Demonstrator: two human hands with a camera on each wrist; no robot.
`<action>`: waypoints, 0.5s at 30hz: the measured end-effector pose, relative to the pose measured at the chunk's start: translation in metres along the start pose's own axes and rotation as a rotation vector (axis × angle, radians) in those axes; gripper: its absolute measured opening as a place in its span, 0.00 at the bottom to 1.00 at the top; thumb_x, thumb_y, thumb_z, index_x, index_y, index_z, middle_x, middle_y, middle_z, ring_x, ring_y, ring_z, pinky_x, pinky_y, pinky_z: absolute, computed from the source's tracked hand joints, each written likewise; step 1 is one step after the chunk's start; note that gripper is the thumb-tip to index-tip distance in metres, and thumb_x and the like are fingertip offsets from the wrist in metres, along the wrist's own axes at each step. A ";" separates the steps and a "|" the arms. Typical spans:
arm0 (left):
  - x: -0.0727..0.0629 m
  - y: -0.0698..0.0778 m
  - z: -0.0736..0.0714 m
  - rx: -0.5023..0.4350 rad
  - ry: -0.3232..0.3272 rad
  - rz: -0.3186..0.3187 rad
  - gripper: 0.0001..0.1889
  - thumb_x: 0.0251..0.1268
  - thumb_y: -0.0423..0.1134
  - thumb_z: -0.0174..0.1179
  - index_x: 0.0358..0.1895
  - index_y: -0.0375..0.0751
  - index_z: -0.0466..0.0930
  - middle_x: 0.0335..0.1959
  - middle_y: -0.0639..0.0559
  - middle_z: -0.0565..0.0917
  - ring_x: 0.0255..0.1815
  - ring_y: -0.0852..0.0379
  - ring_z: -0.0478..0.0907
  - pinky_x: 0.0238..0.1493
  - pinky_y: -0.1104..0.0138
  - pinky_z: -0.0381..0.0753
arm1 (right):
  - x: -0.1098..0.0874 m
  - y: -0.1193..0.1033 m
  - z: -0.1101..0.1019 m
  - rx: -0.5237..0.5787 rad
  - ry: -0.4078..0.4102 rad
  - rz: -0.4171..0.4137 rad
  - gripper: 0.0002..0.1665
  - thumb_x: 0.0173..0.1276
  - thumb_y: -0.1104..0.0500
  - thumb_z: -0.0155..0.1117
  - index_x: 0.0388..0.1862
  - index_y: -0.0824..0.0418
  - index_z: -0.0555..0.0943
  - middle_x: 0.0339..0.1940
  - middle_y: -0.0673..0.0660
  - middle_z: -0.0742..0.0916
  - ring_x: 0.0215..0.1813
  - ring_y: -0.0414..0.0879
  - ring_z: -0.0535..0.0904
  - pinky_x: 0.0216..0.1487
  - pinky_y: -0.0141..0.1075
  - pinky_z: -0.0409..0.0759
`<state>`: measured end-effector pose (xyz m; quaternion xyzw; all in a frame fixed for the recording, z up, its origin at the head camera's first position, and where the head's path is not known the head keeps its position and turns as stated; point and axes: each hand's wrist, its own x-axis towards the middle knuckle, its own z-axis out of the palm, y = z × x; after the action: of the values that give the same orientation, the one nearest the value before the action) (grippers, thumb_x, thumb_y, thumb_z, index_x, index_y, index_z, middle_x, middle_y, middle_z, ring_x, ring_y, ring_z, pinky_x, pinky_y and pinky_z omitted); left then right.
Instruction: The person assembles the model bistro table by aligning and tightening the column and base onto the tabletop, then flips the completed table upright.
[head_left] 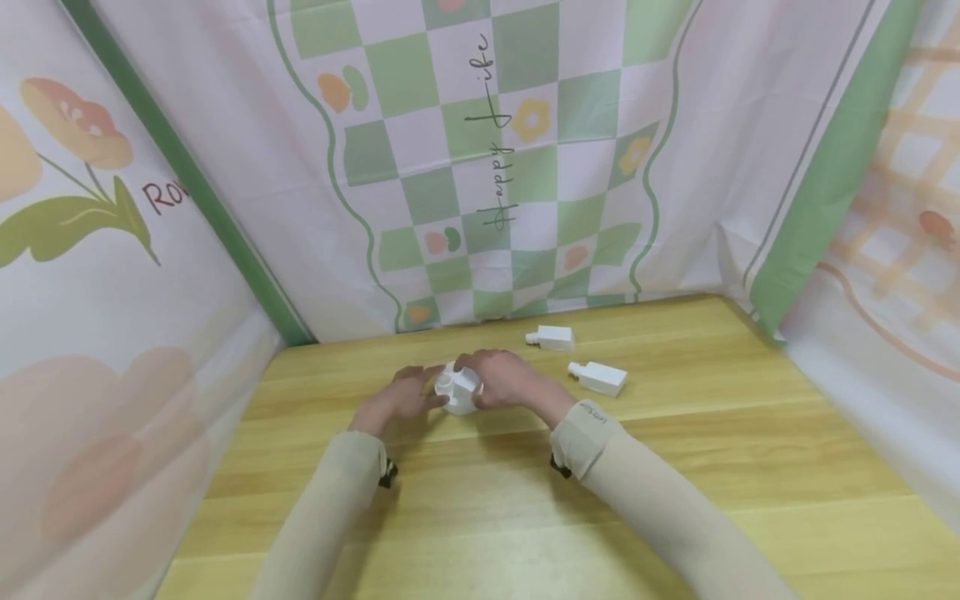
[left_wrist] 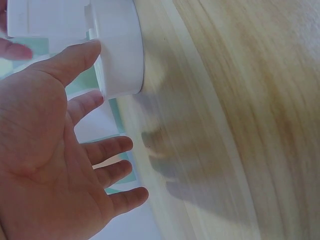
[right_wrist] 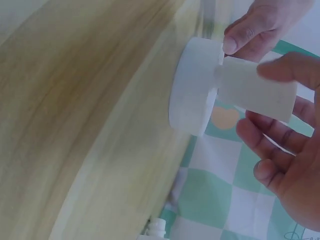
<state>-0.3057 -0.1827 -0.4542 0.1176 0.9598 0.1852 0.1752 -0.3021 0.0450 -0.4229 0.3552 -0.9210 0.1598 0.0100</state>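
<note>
White round holder (head_left: 458,392): stood mid-desk (head_left: 675,467). Right hand (head_left: 501,379): gripped a small white bottle (right_wrist: 256,89) at the holder's top. Left hand (head_left: 399,397): fingers spread and relaxed, thumb beside the holder. Two white bottles (head_left: 551,337) (head_left: 598,377): lying far right of it.

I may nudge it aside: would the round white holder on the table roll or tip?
The round white holder probably slides rather than rolls, since its flat base sits on the table. It looks like light, stiff plastic. The bottle in the right hand could tip it.
</note>
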 end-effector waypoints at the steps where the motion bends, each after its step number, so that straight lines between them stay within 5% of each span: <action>1: 0.000 0.000 0.000 0.003 0.002 0.000 0.39 0.71 0.62 0.54 0.80 0.60 0.50 0.82 0.38 0.48 0.83 0.38 0.43 0.71 0.30 0.54 | 0.000 0.000 0.000 -0.005 0.004 0.001 0.28 0.54 0.56 0.75 0.55 0.56 0.80 0.45 0.56 0.88 0.45 0.51 0.84 0.49 0.45 0.83; 4: 0.000 0.000 0.000 0.007 0.002 0.000 0.39 0.71 0.62 0.54 0.80 0.60 0.50 0.82 0.38 0.48 0.83 0.38 0.43 0.72 0.31 0.54 | 0.003 0.001 0.003 -0.036 0.031 0.030 0.20 0.60 0.49 0.74 0.46 0.58 0.81 0.39 0.54 0.87 0.39 0.47 0.82 0.43 0.41 0.82; 7: -0.001 0.000 0.000 0.014 0.001 0.001 0.38 0.72 0.61 0.53 0.80 0.60 0.51 0.82 0.38 0.48 0.82 0.37 0.44 0.72 0.30 0.55 | 0.006 0.000 0.007 -0.052 0.038 0.059 0.24 0.61 0.41 0.72 0.45 0.57 0.81 0.37 0.52 0.86 0.36 0.44 0.80 0.40 0.38 0.81; 15: -0.002 0.000 0.000 -0.002 -0.005 0.006 0.39 0.71 0.63 0.53 0.80 0.63 0.48 0.82 0.38 0.47 0.83 0.37 0.42 0.70 0.28 0.54 | 0.004 -0.003 0.001 -0.057 -0.027 -0.064 0.35 0.54 0.55 0.72 0.64 0.51 0.76 0.43 0.55 0.86 0.40 0.46 0.82 0.41 0.40 0.83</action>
<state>-0.3038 -0.1831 -0.4537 0.1209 0.9587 0.1865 0.1771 -0.3031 0.0406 -0.4224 0.3864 -0.9133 0.1281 0.0127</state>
